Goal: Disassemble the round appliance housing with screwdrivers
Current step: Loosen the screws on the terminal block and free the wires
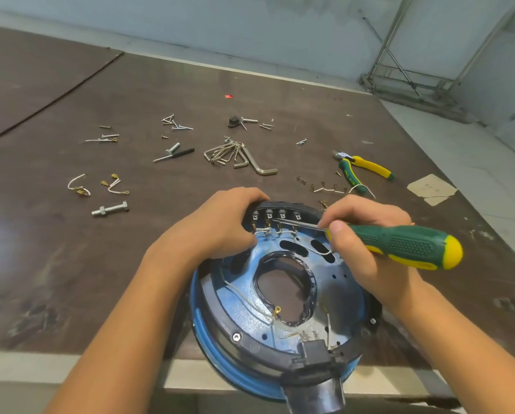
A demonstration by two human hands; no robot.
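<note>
The round blue and black appliance housing (235,297) lies at the near table edge, its open inside facing up with white wires and brass terminals showing. My left hand (220,222) grips its far left rim beside the black terminal block (280,215). My right hand (366,243) holds a green and yellow screwdriver (405,245) by the handle. Its metal shaft points left, with the tip at the terminals on the block.
Loose screws (175,124), a bolt with nut (110,209), hex keys (238,155), cut wire pieces (80,186) and green-yellow pliers (360,170) lie scattered on the brown table (71,264) beyond the housing. A metal frame (414,82) stands at the far right.
</note>
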